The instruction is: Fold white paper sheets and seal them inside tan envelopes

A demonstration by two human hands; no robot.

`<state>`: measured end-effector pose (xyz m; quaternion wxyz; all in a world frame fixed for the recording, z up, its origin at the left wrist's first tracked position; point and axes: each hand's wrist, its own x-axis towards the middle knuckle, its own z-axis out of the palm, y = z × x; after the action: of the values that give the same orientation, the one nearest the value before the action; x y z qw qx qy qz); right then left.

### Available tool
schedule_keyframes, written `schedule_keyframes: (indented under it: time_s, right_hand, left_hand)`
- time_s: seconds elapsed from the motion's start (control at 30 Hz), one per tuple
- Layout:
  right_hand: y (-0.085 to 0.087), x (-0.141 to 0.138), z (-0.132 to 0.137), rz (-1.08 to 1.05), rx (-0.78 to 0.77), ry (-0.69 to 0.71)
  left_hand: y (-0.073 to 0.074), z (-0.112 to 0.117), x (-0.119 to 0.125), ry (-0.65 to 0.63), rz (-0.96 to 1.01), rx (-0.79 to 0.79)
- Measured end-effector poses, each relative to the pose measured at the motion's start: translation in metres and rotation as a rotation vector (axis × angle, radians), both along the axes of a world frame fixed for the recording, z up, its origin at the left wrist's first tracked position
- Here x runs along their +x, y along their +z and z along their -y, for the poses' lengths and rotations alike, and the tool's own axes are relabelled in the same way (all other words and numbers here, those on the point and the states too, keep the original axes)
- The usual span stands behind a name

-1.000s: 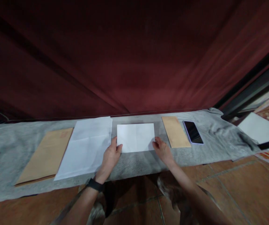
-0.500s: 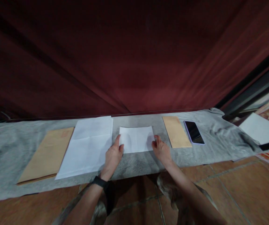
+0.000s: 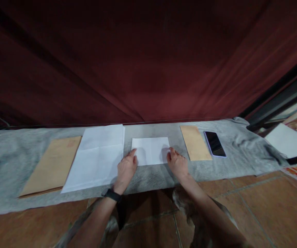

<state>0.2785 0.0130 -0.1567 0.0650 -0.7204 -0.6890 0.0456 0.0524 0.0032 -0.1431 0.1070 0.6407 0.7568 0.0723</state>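
Two hands point(image 3: 126, 168) point(image 3: 177, 164) angle inward, each touching the white sheet point(image 3: 151, 152).

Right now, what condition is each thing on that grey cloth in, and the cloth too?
Small white paper: laid out, faintly creased down the middle.
Left grip: at the paper's left edge; pinch unclear.
Right grip: at its right edge; pinch unclear.
Large white sheets: stacked, creased across.
Large brown envelopes: flat, layered.
Small brown envelope: flat.
Phone: face up, screen dark.
Grey cloth: spread, rumpled.

L fingers point(image 3: 132, 153), R fingers point(image 3: 172, 152) at wht sheet point(image 3: 151, 151) ends; gry cloth point(image 3: 151, 177) under.
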Motion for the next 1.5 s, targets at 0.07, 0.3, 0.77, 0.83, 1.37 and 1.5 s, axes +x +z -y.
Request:
schedule_keyframes:
  time_s: [0.07, 0.3, 0.77, 0.83, 1.37, 1.5]
  right_hand:
    - [-0.002, -0.001, 0.001, 0.023, 0.011, 0.012]
    - [0.002, 0.001, 0.001, 0.059, 0.133, 0.106]
    - [-0.025, -0.019, 0.009, -0.125, 0.159, 0.587]
    - [-0.027, -0.018, 0.009, -0.122, 0.153, 0.587]
    - [-0.029, -0.018, 0.009, -0.124, 0.122, 0.579]
    - [-0.027, -0.019, 0.009, -0.126, 0.124, 0.58]
  left_hand:
    - [-0.002, 0.0, -0.001, -0.013, 0.0, 0.02]
    - [-0.006, 0.0, -0.002, -0.041, -0.013, 0.032]
    - [-0.002, 0.001, -0.001, -0.063, -0.008, 0.044]
    - [-0.001, 0.001, -0.001, -0.063, -0.004, 0.044]
    - [-0.001, 0.005, 0.003, -0.066, -0.122, 0.055]
    - [0.0, 0.008, 0.008, -0.105, -0.187, 0.197]
